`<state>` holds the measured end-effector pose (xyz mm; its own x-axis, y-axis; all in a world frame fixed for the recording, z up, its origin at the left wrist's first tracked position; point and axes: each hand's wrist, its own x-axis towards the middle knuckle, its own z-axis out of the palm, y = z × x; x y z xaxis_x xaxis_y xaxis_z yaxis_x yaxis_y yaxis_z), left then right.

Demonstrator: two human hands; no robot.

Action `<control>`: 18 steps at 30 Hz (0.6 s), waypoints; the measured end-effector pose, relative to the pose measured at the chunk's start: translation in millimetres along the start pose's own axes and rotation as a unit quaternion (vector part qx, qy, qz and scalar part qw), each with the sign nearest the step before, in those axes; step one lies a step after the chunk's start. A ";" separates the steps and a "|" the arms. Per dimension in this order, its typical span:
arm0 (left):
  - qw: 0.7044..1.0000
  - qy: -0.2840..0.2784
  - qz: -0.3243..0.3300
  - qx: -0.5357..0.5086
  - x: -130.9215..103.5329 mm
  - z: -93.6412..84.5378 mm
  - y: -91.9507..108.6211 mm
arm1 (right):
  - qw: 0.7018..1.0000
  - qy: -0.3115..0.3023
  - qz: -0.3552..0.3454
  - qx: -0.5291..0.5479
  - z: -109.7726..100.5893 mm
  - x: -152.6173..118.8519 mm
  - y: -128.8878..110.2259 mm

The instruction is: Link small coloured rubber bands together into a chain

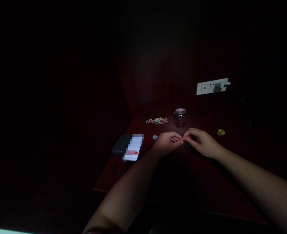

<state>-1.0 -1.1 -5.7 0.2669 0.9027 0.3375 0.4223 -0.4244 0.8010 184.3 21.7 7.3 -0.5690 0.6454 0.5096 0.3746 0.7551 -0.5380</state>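
My left hand (pixel 169 142) and my right hand (pixel 200 141) meet fingertip to fingertip above the dark red table (pixel 177 182). Both are closed in a pinch on something small and reddish between them, too small to make out. Just left of my left hand lie light blue bands (pixel 155 137), partly hidden by it. A pile of several small coloured bands (pixel 158 120) rests farther back. Yellow bands (pixel 221 132) lie to the right of my right hand. Behind my hands stands a small clear jar (pixel 180 115) with a lid.
At the table's left side are a lit phone (pixel 134 148), a dark flat device (pixel 121 144) and a cable. A white socket panel (pixel 208 87) with a plug in it is on the back wall. The surroundings are very dark.
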 end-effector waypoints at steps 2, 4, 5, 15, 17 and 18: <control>1.000 -0.003 -0.001 0.010 -0.2 0.1 0.0 | 1.000 -0.001 -0.002 -0.011 -0.2 -0.3 -0.1; 1.000 -0.010 -0.007 0.011 -0.4 0.2 0.8 | 1.000 -0.001 -0.008 -0.021 -0.9 -0.3 0.6; 1.000 -0.015 -0.012 0.009 -0.5 0.2 1.6 | 1.000 -0.001 -0.011 -0.025 -1.5 -0.1 1.3; 0.999 -0.027 -0.017 -0.001 -0.1 1.2 5.2 | 0.999 0.019 0.000 -0.035 -4.5 1.4 2.6; 0.999 -0.028 -0.018 0.000 -0.1 2.1 4.4 | 1.000 0.002 -0.008 -0.026 -3.4 1.1 0.9; 0.999 -0.031 -0.020 0.000 -0.2 2.4 4.2 | 1.000 -0.003 -0.010 -0.025 -3.4 1.0 0.7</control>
<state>2.9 -3.2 -3.6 0.3025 0.9129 0.2740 0.4334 -0.3878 0.8135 186.5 23.2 9.7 -0.5815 0.6291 0.5158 0.3994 0.7731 -0.4927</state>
